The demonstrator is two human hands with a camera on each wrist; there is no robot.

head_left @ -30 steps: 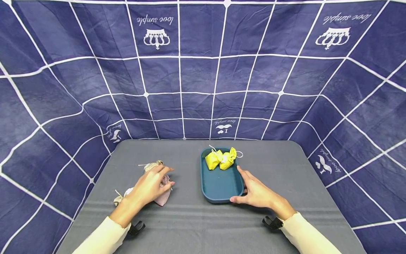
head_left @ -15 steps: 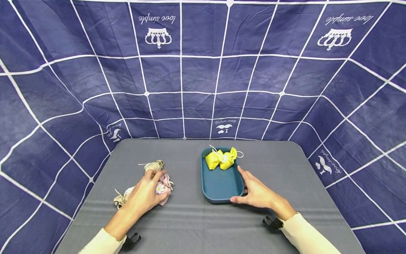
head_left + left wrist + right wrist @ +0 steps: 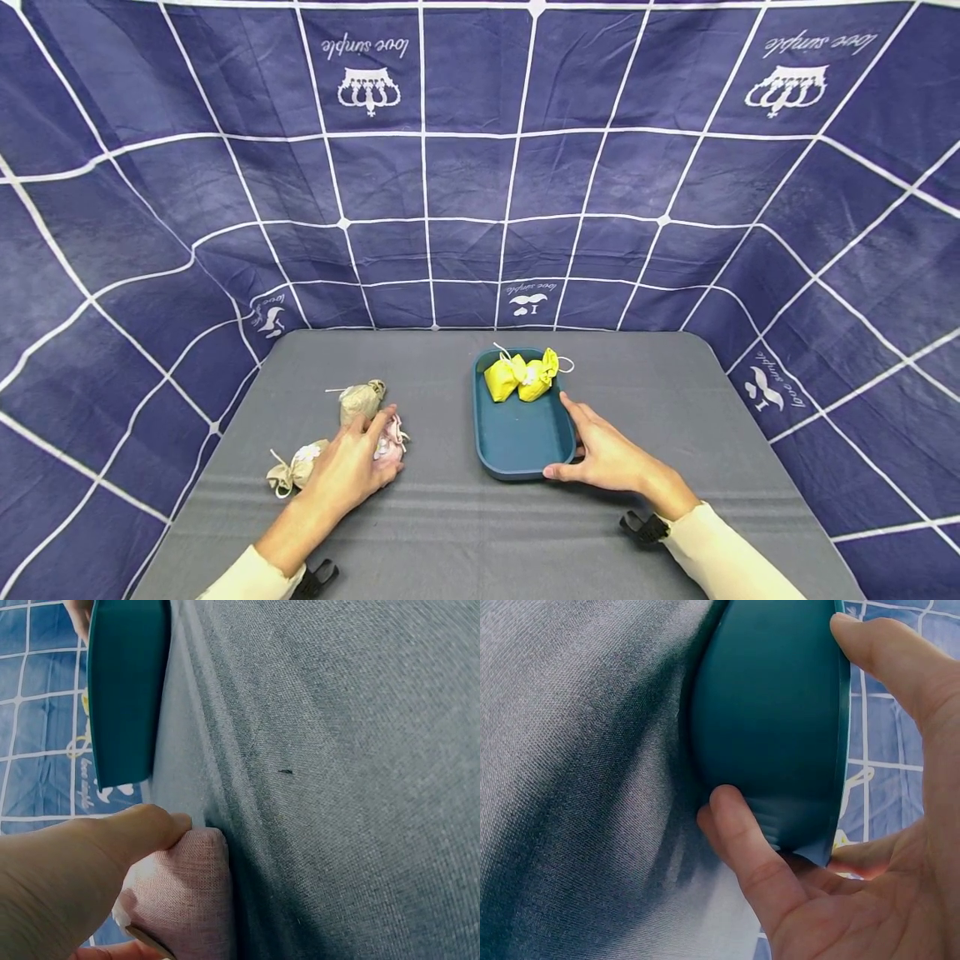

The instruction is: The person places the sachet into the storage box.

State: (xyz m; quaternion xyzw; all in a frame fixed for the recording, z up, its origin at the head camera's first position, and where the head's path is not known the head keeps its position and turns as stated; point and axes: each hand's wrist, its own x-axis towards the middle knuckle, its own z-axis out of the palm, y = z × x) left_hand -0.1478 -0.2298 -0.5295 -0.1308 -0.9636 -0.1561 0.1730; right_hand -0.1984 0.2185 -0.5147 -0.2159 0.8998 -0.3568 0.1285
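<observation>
Pink woven pouch [image 3: 387,450] lies on the grey table cover [image 3: 450,533], left of the tray. Left hand [image 3: 347,462] holds it: thumb on its near side, fingers bent over the far side, gap only as wide as the pouch. The other fingers are partly hidden.

Edges: a wide strip of grey cover separates pouch and tray wall. Upper beige pouch [image 3: 360,402] sits just beyond the left hand; lower beige pouch [image 3: 300,468], with a white flower, sits just left of it. More cover runs toward the near side.

Container: blue tray [image 3: 525,446], upright, long side running away from the person. Two yellow pouches [image 3: 501,380] sit side by side at its far end; one white cord loop overhangs the right rim. Tray floor shows in the near part. Right hand [image 3: 609,454] grips the near right corner, thumb on the rim, fingers spread along the wall.
</observation>
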